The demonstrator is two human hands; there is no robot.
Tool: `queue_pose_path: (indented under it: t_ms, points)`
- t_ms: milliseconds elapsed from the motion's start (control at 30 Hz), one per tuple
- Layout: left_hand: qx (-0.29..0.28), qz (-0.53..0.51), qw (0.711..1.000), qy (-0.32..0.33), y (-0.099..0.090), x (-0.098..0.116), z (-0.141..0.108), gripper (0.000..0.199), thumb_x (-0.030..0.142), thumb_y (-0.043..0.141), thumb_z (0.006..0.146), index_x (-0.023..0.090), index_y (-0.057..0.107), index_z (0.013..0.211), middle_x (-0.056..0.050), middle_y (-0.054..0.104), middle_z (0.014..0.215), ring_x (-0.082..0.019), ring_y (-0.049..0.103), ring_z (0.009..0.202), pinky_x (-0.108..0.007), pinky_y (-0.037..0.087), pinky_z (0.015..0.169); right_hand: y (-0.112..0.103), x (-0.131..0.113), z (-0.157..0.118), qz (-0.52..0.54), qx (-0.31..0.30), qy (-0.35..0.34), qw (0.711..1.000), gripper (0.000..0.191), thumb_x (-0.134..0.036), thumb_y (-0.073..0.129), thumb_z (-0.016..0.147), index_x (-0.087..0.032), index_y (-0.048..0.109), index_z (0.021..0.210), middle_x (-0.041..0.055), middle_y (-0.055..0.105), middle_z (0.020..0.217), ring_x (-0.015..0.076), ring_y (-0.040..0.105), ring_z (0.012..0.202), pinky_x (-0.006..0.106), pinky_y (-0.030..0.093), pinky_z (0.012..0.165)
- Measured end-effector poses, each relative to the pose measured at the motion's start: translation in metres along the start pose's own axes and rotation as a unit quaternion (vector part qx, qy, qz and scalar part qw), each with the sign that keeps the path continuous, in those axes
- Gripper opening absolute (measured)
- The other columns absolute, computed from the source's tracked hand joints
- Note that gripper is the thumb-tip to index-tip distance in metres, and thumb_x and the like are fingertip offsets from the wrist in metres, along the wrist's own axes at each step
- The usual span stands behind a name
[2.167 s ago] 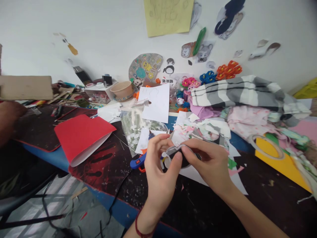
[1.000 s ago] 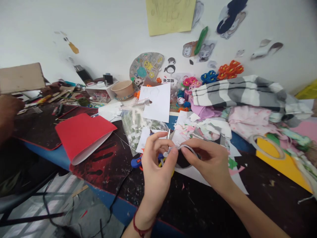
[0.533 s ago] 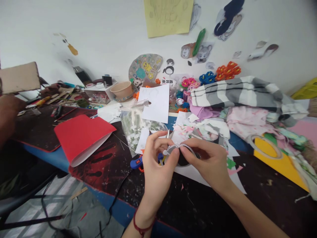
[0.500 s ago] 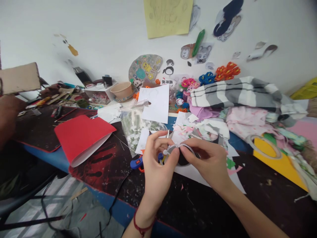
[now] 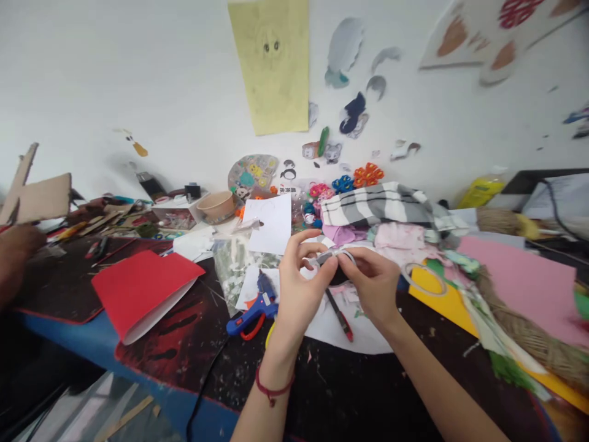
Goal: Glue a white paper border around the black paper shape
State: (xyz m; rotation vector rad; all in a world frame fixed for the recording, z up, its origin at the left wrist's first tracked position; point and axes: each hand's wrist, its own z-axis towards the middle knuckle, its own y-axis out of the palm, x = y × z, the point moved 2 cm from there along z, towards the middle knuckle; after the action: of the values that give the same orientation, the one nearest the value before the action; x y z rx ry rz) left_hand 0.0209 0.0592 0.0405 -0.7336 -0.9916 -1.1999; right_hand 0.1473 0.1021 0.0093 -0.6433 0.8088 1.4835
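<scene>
A small round black piece with a grey-white rim (image 5: 339,275) is held upright between both hands above the dark table. My left hand (image 5: 306,282) pinches its upper left edge with thumb and fingers; a red cord is round that wrist. On its right side, my right hand (image 5: 373,279) grips the same piece, thumb and index finger close to the left thumb. Below lies a white sheet (image 5: 368,337) with a red and black pen (image 5: 340,316). A blue glue gun (image 5: 257,310) rests left of my left wrist, beside orange scissor handles.
A folded red card (image 5: 142,294) lies to the left, near another person's hand (image 5: 18,252) at the far edge. Behind are a round tan bowl (image 5: 216,207) and checked cloth (image 5: 377,205). Yellow card, a tape roll (image 5: 424,288) and pink sheet (image 5: 524,285) are at right.
The view has tilted up and turned right, showing more wall and the table's right side. Both hands still grip the round piece. The glue gun and the pen are now more visible.
</scene>
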Motion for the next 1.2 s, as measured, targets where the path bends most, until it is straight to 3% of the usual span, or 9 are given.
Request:
queue_pose_path:
  t_ms: [167, 367, 567, 700, 833, 1000, 1200]
  points:
    - [-0.044, -0.06, 0.997, 0.026, 0.032, -0.014, 0.022, 0.047, 0.018, 0.076, 0.076, 0.022, 0.058, 0.119, -0.005, 0.068, 0.101, -0.018, 0.061, 0.095, -0.026, 0.041, 0.073, -0.026, 0.009, 0.021, -0.022, 0.062, -0.013, 0.998, 0.008, -0.026, 0.072, 0.081, -0.02, 0.072, 0.076, -0.0013, 0.069, 0.065, 0.0127, 0.061, 0.058, 0.022, 0.05, 0.055]
    - [-0.01, -0.135, 0.991, 0.016, 0.057, -0.041, 0.029, 0.04, 0.028, 0.076, 0.08, 0.02, 0.059, 0.116, -0.001, 0.065, 0.088, -0.015, 0.061, 0.083, -0.025, 0.045, 0.072, -0.038, 0.021, 0.02, -0.047, 0.07, -0.024, 0.996, 0.01, -0.027, 0.07, 0.081, -0.019, 0.071, 0.076, -0.0003, 0.069, 0.068, 0.014, 0.063, 0.062, 0.024, 0.052, 0.058]
    - [-0.002, -0.137, 0.99, 0.03, 0.055, -0.049, 0.027, 0.043, 0.032, 0.074, 0.084, 0.019, 0.056, 0.121, -0.002, 0.067, 0.09, -0.015, 0.063, 0.087, -0.025, 0.047, 0.077, -0.039, 0.024, 0.015, -0.065, 0.062, -0.016, 0.996, 0.012, -0.03, 0.07, 0.082, -0.019, 0.072, 0.077, -0.0003, 0.069, 0.068, 0.014, 0.063, 0.061, 0.025, 0.053, 0.058]
    - [-0.024, -0.15, 0.988, 0.019, 0.052, -0.048, 0.024, 0.031, 0.038, 0.061, 0.094, 0.019, 0.06, 0.119, -0.006, 0.07, 0.098, -0.018, 0.065, 0.096, -0.027, 0.048, 0.083, -0.039, 0.026, 0.014, -0.075, 0.066, -0.008, 0.995, 0.013, -0.03, 0.07, 0.083, -0.019, 0.072, 0.076, -0.0006, 0.068, 0.065, 0.0137, 0.061, 0.059, 0.024, 0.051, 0.056]
    - [0.043, -0.112, 0.992, 0.027, 0.047, -0.049, 0.024, 0.024, 0.035, 0.052, 0.098, 0.02, 0.067, 0.11, -0.007, 0.07, 0.105, -0.018, 0.063, 0.1, -0.027, 0.047, 0.084, -0.039, 0.028, 0.014, -0.08, 0.064, -0.001, 0.995, 0.013, -0.029, 0.07, 0.083, -0.019, 0.069, 0.074, -0.0015, 0.066, 0.064, 0.0129, 0.059, 0.057, 0.024, 0.05, 0.054]
    - [0.153, -0.097, 0.983, 0.023, 0.039, -0.06, 0.025, 0.017, 0.03, 0.06, 0.093, 0.016, 0.068, 0.087, -0.002, 0.067, 0.084, -0.014, 0.061, 0.082, -0.025, 0.046, 0.076, -0.039, 0.03, 0.014, -0.085, 0.048, 0.009, 0.995, 0.01, -0.028, 0.07, 0.081, -0.02, 0.07, 0.075, -0.0025, 0.064, 0.061, 0.0121, 0.055, 0.054, 0.024, 0.047, 0.051]
    - [0.191, -0.091, 0.977, 0.011, 0.034, -0.067, 0.024, 0.027, 0.035, 0.066, 0.089, 0.017, 0.059, 0.069, 0.004, 0.055, 0.064, -0.011, 0.052, 0.064, -0.024, 0.043, 0.066, -0.04, 0.034, 0.016, -0.087, 0.034, 0.019, 0.995, 0.013, -0.031, 0.071, 0.08, -0.019, 0.07, 0.075, -0.0004, 0.068, 0.067, 0.0145, 0.061, 0.061, 0.026, 0.051, 0.057]
